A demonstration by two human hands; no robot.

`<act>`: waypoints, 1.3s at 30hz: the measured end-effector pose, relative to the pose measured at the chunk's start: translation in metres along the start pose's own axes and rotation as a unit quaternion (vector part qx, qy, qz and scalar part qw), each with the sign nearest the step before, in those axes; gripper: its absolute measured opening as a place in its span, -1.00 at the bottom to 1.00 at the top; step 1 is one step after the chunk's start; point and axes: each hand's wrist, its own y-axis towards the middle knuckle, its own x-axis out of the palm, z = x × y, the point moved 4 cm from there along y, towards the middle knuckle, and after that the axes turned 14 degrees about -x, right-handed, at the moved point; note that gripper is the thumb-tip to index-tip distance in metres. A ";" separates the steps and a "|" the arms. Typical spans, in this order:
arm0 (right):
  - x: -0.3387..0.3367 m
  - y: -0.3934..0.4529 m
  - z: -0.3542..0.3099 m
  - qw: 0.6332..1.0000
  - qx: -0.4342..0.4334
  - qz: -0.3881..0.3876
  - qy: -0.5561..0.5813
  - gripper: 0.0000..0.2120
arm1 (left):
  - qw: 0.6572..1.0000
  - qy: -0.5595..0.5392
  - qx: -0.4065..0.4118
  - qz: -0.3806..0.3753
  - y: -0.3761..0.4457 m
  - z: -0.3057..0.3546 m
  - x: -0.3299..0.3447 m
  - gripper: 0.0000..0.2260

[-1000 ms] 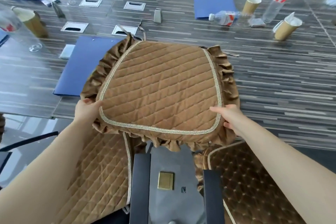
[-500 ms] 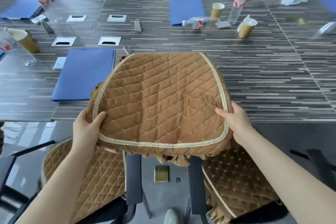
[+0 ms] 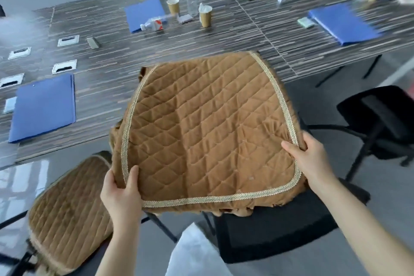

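**Cover held over the bare seat**

Ahead runs the long tabletop (image 3: pixel 224 36). Below us waits a black chair (image 3: pixel 280 231), its seat bare, which we judge is why we hold the quilted brown cover (image 3: pixel 208 132) flat and spread just above it (the neighbouring chair (image 3: pixel 69 213) already wears one). Our left hand (image 3: pixel 122 195) and right hand (image 3: pixel 311 159) are well apart, each clamped on a near corner, thumbs on top, so the cloth lies taut.

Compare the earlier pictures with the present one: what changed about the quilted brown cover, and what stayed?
The quilted brown cover has been carried back from the table and rightward, now above the bare black chair seat. The left hand and right hand still grip its near corners, thumbs on top. The covered chair, blue folder and paper cups are unchanged.
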 end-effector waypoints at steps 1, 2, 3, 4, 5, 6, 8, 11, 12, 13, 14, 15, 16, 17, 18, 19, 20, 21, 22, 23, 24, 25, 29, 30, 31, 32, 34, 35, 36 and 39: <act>-0.023 -0.010 0.009 1.000 -0.001 0.013 0.006 -0.84 | 1.000 -0.002 0.008 -0.007 -0.021 -0.001 0.008 -0.87; -0.054 -0.024 0.018 0.999 0.000 0.033 0.005 -0.85 | 1.000 0.001 0.015 -0.018 -0.046 -0.002 0.020 -0.86; -0.077 -0.035 0.025 0.999 -0.001 0.045 0.004 -0.85 | 0.999 0.003 0.017 -0.026 -0.066 -0.003 0.029 -0.86; -0.102 -0.047 0.032 0.998 -0.001 0.063 0.007 -0.84 | 0.999 0.004 0.024 -0.034 -0.085 -0.004 0.038 -0.86; -0.133 -0.063 0.041 0.996 0.000 0.089 0.007 -0.83 | 0.998 0.005 0.031 -0.046 -0.110 -0.005 0.052 -0.86; -0.157 -0.076 0.049 0.994 0.001 0.107 0.009 -0.84 | 0.998 0.000 0.037 -0.058 -0.130 -0.003 0.064 -0.86; -0.208 -0.110 0.066 0.990 0.011 0.143 0.002 -0.85 | 0.995 0.001 0.052 -0.088 -0.174 -0.001 0.090 -0.87; -0.291 -0.172 0.095 0.973 0.052 0.226 -0.006 -0.90 | 0.985 0.017 0.079 -0.153 -0.246 0.007 0.134 -0.86; -0.324 -0.200 0.104 0.964 0.065 0.256 -0.010 -0.90 | 0.979 0.028 0.090 -0.178 -0.275 0.007 0.154 -0.83; -0.332 -0.207 0.107 0.962 0.066 0.264 -0.010 -0.90 | 0.978 0.030 0.096 -0.184 -0.281 0.010 0.162 -0.81; -0.342 -0.215 0.113 0.959 0.073 0.273 -0.011 -0.89 | 0.975 0.031 0.103 -0.195 -0.290 0.013 0.170 -0.78; -0.366 -0.236 0.119 0.951 0.085 0.298 -0.012 -0.89 | 0.969 0.046 0.112 -0.218 -0.313 0.012 0.189 -0.77; -0.382 -0.248 0.124 0.945 0.090 0.313 -0.011 -0.90 | 0.964 0.059 0.116 -0.232 -0.328 0.013 0.202 -0.75; -0.395 -0.259 0.130 0.941 0.095 0.326 -0.011 -0.89 | 0.960 0.071 0.120 -0.243 -0.342 0.014 0.212 -0.72; -0.412 -0.273 0.135 0.933 0.101 0.344 -0.014 -0.87 | 0.953 0.084 0.126 -0.261 -0.361 0.016 0.228 -0.70; -0.423 -0.281 0.140 0.928 0.104 0.358 -0.014 -0.86 | 0.948 0.092 0.128 -0.275 -0.375 0.018 0.240 -0.68; -0.433 -0.287 0.144 0.924 0.105 0.367 -0.013 -0.84 | 0.944 0.095 0.134 -0.287 -0.386 0.021 0.251 -0.67; -0.444 -0.295 0.149 0.919 0.108 0.380 -0.010 -0.83 | 0.937 0.102 0.144 -0.302 -0.401 0.024 0.265 -0.67; -0.453 -0.298 0.153 0.915 0.109 0.388 -0.009 -0.82 | 0.932 0.109 0.150 -0.311 -0.410 0.025 0.277 -0.67; -0.463 -0.301 0.158 0.910 0.112 0.399 -0.008 -0.82 | 0.928 0.116 0.154 -0.319 -0.421 0.028 0.291 -0.66; -0.472 -0.302 0.163 0.906 0.115 0.407 -0.009 -0.82 | 0.924 0.122 0.158 -0.325 -0.429 0.029 0.305 -0.65; -0.480 -0.300 0.168 0.903 0.117 0.414 -0.008 -0.82 | 0.922 0.129 0.157 -0.329 -0.435 0.031 0.319 -0.63; -0.520 -0.281 0.184 0.893 0.103 0.438 -0.008 -0.77 | 0.911 0.161 0.134 -0.355 -0.460 0.038 0.381 -0.59; -0.533 -0.272 0.188 0.891 0.098 0.443 -0.005 -0.76 | 0.908 0.169 0.125 -0.364 -0.466 0.041 0.401 -0.59; -0.545 -0.262 0.191 0.890 0.095 0.446 -0.001 -0.76 | 0.905 0.176 0.119 -0.370 -0.471 0.045 0.418 -0.60; -0.556 -0.251 0.192 0.889 0.091 0.448 0.006 -0.76 | 0.902 0.182 0.116 -0.374 -0.476 0.050 0.432 -0.60; -0.586 -0.225 0.196 0.888 0.086 0.452 0.013 -0.75 | 0.897 0.196 0.121 -0.377 -0.490 0.065 0.471 -0.58; -0.603 -0.211 0.197 0.887 0.083 0.454 0.018 -0.75 | 0.895 0.201 0.118 -0.379 -0.499 0.074 0.490 -0.56; -0.616 -0.200 0.199 0.886 0.083 0.455 0.017 -0.75 | 0.893 0.206 0.111 -0.385 -0.505 0.082 0.507 -0.55; -0.658 -0.170 0.203 0.880 0.075 0.468 0.016 -0.76 | 0.873 0.234 0.107 -0.415 -0.524 0.101 0.565 -0.50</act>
